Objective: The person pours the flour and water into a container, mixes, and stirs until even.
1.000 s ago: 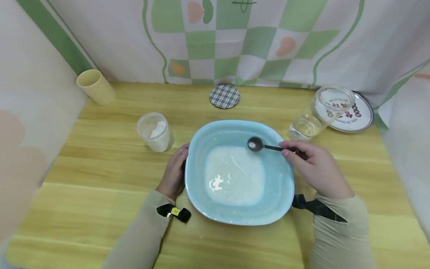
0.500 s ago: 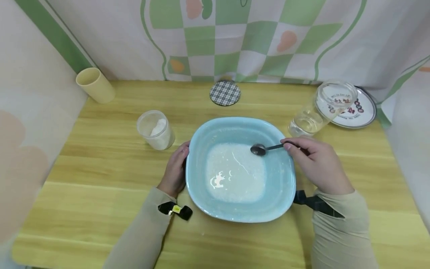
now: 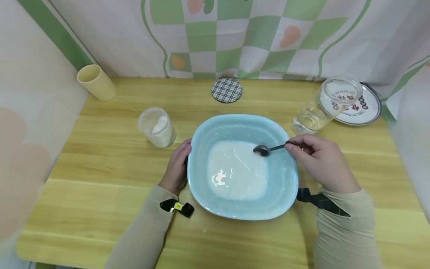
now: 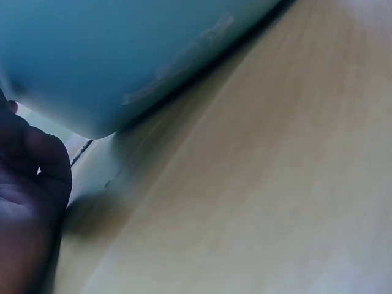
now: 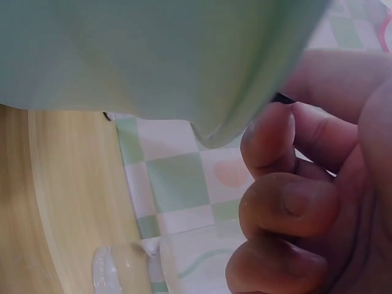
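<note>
A light blue basin [image 3: 282, 186] with rounded corners holds a shallow layer of whitish liquid. At its left side my left hand [image 3: 175, 166] holds the wall, thumb up by the rim; in the left wrist view its curled fingers [image 4: 52, 153] lie beside the basin's outer wall [image 4: 122, 55]. My right hand [image 3: 324, 160] pinches a dark spoon [image 3: 262, 150] by its handle over the right rim. The spoon's bowl is tilted at the liquid's upper right edge. In the right wrist view the remaining fingers [image 5: 288, 205] are curled below the basin's rim.
A clear cup with white powder [image 3: 161, 130] stands left of the basin. A beige cup [image 3: 100, 86] is at the back left, a checked coaster [image 3: 226, 90] behind the basin. At the back right, a glass jar with clear liquid [image 3: 309, 116] overlaps a patterned plate [image 3: 367, 114].
The spoon's bowl has turned over from facing up and dipped toward the liquid, my right hand turning with it. My left hand stays at the basin. The view has shifted slightly.
</note>
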The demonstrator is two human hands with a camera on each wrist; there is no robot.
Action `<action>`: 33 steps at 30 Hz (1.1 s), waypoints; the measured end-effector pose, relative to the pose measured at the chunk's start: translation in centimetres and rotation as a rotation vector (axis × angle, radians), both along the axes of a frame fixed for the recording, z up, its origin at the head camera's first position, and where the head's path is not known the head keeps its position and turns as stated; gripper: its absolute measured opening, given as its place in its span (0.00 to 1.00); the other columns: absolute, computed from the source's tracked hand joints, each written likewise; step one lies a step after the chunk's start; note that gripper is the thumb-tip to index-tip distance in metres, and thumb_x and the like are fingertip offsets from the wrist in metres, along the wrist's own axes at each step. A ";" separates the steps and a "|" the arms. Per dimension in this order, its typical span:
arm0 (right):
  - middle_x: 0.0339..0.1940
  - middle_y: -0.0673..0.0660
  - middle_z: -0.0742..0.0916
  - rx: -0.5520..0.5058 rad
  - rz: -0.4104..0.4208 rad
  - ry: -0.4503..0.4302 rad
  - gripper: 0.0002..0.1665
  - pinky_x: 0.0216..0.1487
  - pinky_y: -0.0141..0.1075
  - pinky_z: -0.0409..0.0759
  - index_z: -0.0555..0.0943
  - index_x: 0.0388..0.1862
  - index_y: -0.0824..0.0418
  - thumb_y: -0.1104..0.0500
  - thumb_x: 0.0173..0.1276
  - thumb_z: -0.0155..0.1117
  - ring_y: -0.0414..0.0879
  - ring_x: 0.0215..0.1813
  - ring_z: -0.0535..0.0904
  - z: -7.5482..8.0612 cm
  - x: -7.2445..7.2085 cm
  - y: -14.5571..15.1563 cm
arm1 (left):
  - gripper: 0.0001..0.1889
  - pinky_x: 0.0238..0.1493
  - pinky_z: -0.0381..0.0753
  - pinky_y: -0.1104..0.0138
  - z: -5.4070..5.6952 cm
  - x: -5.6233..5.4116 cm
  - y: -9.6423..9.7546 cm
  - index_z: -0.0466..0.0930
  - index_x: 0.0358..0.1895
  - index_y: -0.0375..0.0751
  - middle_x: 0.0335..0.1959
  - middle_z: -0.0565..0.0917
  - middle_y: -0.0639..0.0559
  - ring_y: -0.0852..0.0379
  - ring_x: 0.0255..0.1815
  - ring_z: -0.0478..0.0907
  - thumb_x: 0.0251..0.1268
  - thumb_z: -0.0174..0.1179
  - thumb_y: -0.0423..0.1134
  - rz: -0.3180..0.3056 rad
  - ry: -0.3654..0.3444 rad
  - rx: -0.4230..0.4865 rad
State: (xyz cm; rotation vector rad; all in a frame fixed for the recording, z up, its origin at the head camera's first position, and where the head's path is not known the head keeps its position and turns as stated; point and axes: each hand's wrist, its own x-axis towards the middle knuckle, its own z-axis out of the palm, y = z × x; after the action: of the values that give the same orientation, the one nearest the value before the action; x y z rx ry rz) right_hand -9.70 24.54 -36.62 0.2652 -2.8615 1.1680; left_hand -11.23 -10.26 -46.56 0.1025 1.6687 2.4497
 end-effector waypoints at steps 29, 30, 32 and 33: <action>0.26 0.48 0.86 -0.055 -0.042 0.029 0.03 0.22 0.27 0.70 0.88 0.37 0.59 0.61 0.68 0.69 0.39 0.24 0.73 0.9 0.5 0.2 | 0.27 0.44 0.81 0.66 0.1 -0.1 0.2 0.67 0.67 0.23 0.48 0.82 0.50 0.57 0.45 0.79 0.77 0.44 0.42 0.013 -0.018 0.013; 0.27 0.48 0.86 -0.037 -0.002 0.010 0.03 0.23 0.27 0.71 0.88 0.36 0.57 0.61 0.69 0.69 0.39 0.25 0.74 0.9 0.6 0.2 | 0.27 0.44 0.81 0.66 0.1 -0.1 0.2 0.66 0.67 0.23 0.48 0.82 0.50 0.57 0.45 0.79 0.77 0.44 0.42 0.015 -0.018 0.011; 0.28 0.49 0.87 -0.030 0.097 -0.036 0.04 0.26 0.27 0.74 0.88 0.36 0.55 0.62 0.69 0.68 0.40 0.27 0.75 1.2 0.7 0.0 | 0.27 0.45 0.81 0.66 0.2 -0.1 0.1 0.66 0.67 0.23 0.48 0.82 0.50 0.57 0.46 0.79 0.77 0.44 0.42 0.016 -0.018 0.010; 0.29 0.50 0.87 -0.035 0.137 -0.055 0.04 0.27 0.27 0.75 0.88 0.36 0.54 0.62 0.69 0.68 0.40 0.28 0.76 1.3 0.7 -0.1 | 0.27 0.45 0.81 0.66 0.2 -0.1 0.1 0.66 0.67 0.23 0.48 0.82 0.50 0.57 0.46 0.79 0.77 0.44 0.43 0.017 -0.019 0.007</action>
State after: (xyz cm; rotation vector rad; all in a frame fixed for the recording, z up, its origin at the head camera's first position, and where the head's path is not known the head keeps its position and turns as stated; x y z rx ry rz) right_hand -8.96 24.41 -35.36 0.4408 -2.9076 1.2654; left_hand -11.33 -10.17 -46.40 0.0653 1.6598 2.4612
